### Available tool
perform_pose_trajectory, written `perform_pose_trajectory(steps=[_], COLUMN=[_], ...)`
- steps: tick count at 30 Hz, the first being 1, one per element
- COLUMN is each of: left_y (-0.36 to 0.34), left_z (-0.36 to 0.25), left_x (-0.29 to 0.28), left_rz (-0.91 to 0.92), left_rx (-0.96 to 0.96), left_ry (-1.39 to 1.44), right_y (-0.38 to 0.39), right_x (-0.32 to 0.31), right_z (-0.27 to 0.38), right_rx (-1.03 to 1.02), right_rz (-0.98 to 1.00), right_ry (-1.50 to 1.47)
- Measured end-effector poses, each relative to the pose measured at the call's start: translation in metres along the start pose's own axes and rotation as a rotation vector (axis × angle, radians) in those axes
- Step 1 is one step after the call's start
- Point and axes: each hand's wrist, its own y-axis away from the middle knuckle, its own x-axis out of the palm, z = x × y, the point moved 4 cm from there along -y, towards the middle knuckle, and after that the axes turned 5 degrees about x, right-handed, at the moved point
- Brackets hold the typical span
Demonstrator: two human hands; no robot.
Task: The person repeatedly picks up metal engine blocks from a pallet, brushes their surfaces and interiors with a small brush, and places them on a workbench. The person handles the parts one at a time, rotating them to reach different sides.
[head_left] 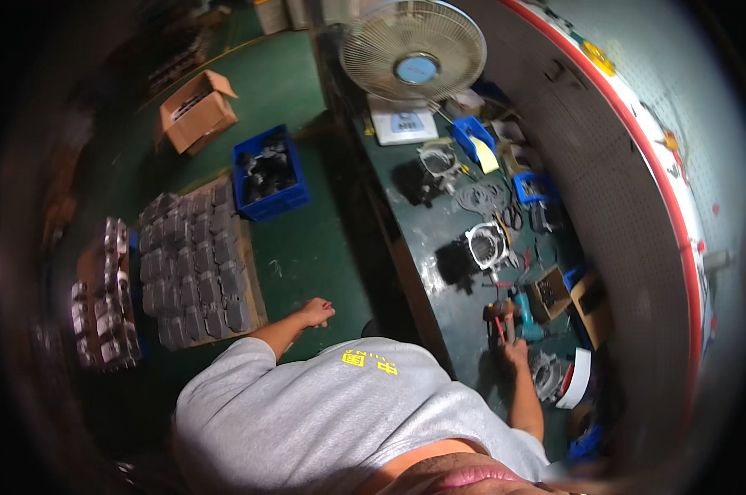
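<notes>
Head view is showing the right hand reaching onto the green workbench, its fingers closing round a red-handled tool beside a teal power driver. That tool is looking stiff, light and narrow, best gripped along its handle (its tip is too small to make out). Left hand is hanging free over the floor, fingers loosely apart, holding nothing. Grey castings are sitting well apart; bench clutter is blurring together.

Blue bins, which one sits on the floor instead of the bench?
The big blue crate full of dark metal parts, on the green floor beside the pallet. The smaller blue bins all sit up on the workbench.
</notes>
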Motion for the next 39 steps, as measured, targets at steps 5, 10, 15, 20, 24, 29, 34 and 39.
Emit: perform_pose_trajectory(steps=[5,10,15,20,24,29,34,39], left_y=[-0.002,0.0,-0.032,-0.046,-0.045,-0.051,-0.055,-0.047], left_z=[0.051,0.048,0.041,0.008,-0.019,-0.003,0.021,0.02], left_x=[-0.002,0.001,0.018,0.027,0.025,0.015,0.011,0.01], left_rz=[0.027,0.061,0.128,0.173,0.196,0.167,0.145,0.114], left_rx=[-0.085,-0.08,-0.01,-0.015,-0.031,-0.079,-0.047,-0.06], left_ry=[-0.013,-0.171,-0.071,0.043,-0.015,-0.003,-0.023,-0.011], right_y=[0.007,0.045,0.101,0.131,0.149,0.19,0.211,0.138], right_x=[-0.026,-0.04,-0.057,-0.054,-0.048,-0.063,-0.11,-0.156], right_z=[0.002,0.042,0.079,0.089,0.093,0.136,0.189,0.222], right_rx=[-0.19,-0.037,0.023,0.101,0.085,0.236,0.084,-0.213], right_rz=[-0.132,-0.104,-0.081,-0.089,-0.109,0.023,-0.019,-0.263], right_ry=[-0.118,-0.319,-0.508,-0.566,-0.625,-0.953,-0.956,-0.625])
